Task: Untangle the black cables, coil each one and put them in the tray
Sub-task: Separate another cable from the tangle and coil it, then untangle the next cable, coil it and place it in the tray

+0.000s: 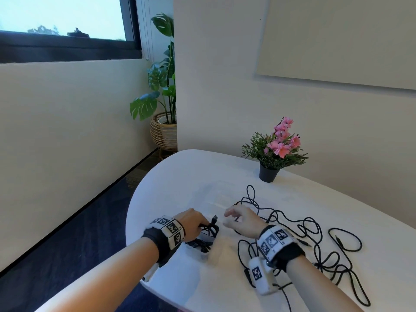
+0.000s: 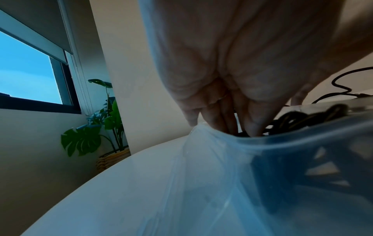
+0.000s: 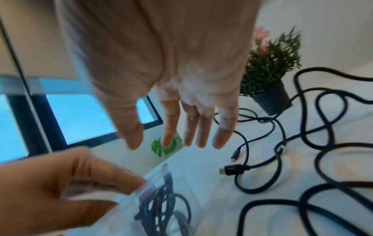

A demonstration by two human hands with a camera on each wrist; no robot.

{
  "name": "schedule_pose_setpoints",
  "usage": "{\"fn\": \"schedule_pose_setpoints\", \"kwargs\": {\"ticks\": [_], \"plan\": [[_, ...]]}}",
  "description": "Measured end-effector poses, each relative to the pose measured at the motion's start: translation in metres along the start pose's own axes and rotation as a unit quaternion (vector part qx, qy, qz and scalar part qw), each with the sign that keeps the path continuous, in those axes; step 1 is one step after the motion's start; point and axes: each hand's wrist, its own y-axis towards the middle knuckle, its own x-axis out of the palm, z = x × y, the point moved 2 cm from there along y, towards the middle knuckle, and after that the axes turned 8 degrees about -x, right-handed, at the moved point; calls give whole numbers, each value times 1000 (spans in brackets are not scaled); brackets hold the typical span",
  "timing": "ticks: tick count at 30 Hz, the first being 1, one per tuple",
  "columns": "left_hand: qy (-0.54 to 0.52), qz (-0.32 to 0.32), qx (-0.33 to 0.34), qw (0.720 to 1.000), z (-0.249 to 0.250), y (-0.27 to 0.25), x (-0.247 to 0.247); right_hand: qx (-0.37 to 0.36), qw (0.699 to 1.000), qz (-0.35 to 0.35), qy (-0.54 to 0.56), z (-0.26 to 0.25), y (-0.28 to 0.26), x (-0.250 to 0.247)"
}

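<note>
A coiled black cable [image 1: 210,229] [image 2: 302,119] [image 3: 161,204] lies in a clear plastic tray [image 1: 206,255] [image 2: 282,140] [image 3: 159,169] near the table's left front. My left hand [image 1: 195,224] [image 2: 232,124] [image 3: 90,183] reaches into the tray and grips that coil; a plug sticks up beside it. Just right of the tray, my right hand [image 1: 231,218] [image 3: 169,143] hovers with its fingers straight and spread, holding nothing. The tangled black cables [image 1: 310,230] [image 3: 318,143] sprawl over the white table to the right, partly under my right forearm.
A small black pot of pink flowers [image 1: 267,172] [image 3: 270,99] stands at the back by the wall. A faint clear flat piece [image 1: 221,195] lies behind the hands. The table's rounded left edge [image 1: 132,210] runs close to the tray.
</note>
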Motion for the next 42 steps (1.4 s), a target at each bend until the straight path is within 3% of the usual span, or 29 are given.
{"fn": "schedule_pose_setpoints", "kwargs": {"ticks": [2, 4, 8, 10, 20, 27, 33, 40, 42], "plan": [[-2, 11, -19, 1000, -5, -5, 1, -1, 995, 102, 18, 7, -16, -14], [-1, 16, -34, 999, -13, -11, 2, 11, 992, 122, -32, 13, -35, -25], [-32, 39, -71, 996, -30, -19, -3, 90, 970, -55, -217, 27, -71, -22], [-67, 65, -79, 992, -30, -21, -7, 126, 955, -107, -245, 32, -84, -14], [-38, 77, -22, 996, -4, -14, 1, 132, 971, -107, -168, 36, -106, 4], [3, 62, -13, 998, 6, -10, -2, 132, 961, -117, -212, 40, -107, 10], [84, 118, 14, 989, 10, -17, -6, 123, 957, -121, -234, 45, -107, 13], [194, 35, 28, 980, 18, -18, 10, 108, 950, -131, -260, 47, -105, 17], [165, 20, 17, 986, 22, -15, 10, 105, 950, -132, -263, 49, -106, 19]]}}
